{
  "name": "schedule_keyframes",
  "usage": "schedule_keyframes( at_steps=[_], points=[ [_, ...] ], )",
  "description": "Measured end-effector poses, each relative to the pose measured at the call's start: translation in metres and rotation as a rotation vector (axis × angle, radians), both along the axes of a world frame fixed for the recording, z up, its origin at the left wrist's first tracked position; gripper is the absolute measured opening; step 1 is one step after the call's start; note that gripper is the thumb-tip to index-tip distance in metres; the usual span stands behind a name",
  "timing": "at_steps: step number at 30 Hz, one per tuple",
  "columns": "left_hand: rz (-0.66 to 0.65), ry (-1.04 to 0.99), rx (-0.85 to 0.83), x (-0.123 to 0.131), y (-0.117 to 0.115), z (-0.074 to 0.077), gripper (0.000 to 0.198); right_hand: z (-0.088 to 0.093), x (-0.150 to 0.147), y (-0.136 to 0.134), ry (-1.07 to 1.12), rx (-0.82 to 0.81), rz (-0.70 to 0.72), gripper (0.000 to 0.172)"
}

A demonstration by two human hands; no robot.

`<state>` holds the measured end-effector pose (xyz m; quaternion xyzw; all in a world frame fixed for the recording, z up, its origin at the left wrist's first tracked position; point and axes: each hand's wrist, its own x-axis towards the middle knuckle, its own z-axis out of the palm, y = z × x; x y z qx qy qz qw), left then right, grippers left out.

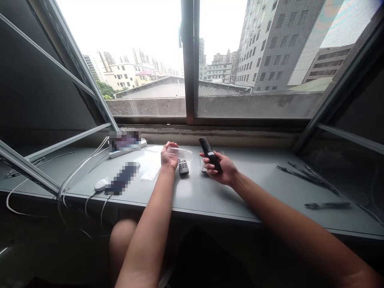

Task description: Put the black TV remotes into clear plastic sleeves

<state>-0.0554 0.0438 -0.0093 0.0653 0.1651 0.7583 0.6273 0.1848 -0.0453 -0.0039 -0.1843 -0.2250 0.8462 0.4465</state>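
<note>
My left hand is closed around a clear plastic sleeve, which sticks out to the right above the desk. In my right hand I grip a black remote control, tilted with its far end up to the left. A second remote control, dark with rows of buttons, lies on the desk just right of my left wrist. Partly hidden behind my right fingers is a clear packet on the desktop. To the left of my left hand lies a flat whitish packet.
On the grey desk, a blurred-out dark device lies left beside a round white charger. Farther back is a white power strip with trailing cables. Several pens lie at right. Metal frames slope up both sides before the window.
</note>
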Motion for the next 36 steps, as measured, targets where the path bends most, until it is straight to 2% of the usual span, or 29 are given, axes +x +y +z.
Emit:
schedule_keyframes(
  at_steps=[5, 9, 13, 18, 22, 24, 33, 36],
  points=[
    [0.002, 0.004, 0.009, 0.000, 0.001, -0.001, 0.015, 0.001, -0.002, -0.001, -0.075, 0.011, -0.059, 0.025],
    [0.004, 0.011, 0.011, -0.001, 0.002, -0.002, 0.014, -0.005, -0.004, 0.002, -0.169, 0.035, -0.122, 0.019],
    [-0.005, 0.002, 0.012, -0.002, 0.002, -0.003, 0.013, -0.012, -0.006, 0.003, -0.371, 0.293, -0.239, 0.020],
    [-0.001, -0.010, 0.014, -0.002, 0.002, -0.004, 0.012, -0.011, -0.008, -0.001, -0.591, 0.677, -0.412, 0.033],
    [-0.005, -0.009, 0.005, -0.001, 0.000, -0.002, 0.014, -0.009, -0.010, -0.005, -0.713, 0.985, -0.543, 0.020],
    [-0.001, -0.008, -0.002, 0.000, -0.001, 0.000, 0.015, -0.009, -0.010, -0.006, -0.756, 1.086, -0.587, 0.016],
    [-0.002, -0.018, -0.005, 0.000, -0.003, 0.000, 0.012, -0.008, -0.012, -0.011, -0.778, 1.159, -0.554, 0.020],
    [0.000, -0.026, -0.002, 0.000, -0.002, 0.000, 0.012, -0.008, -0.013, -0.012, -0.833, 1.092, -0.589, 0.022]
  ],
)
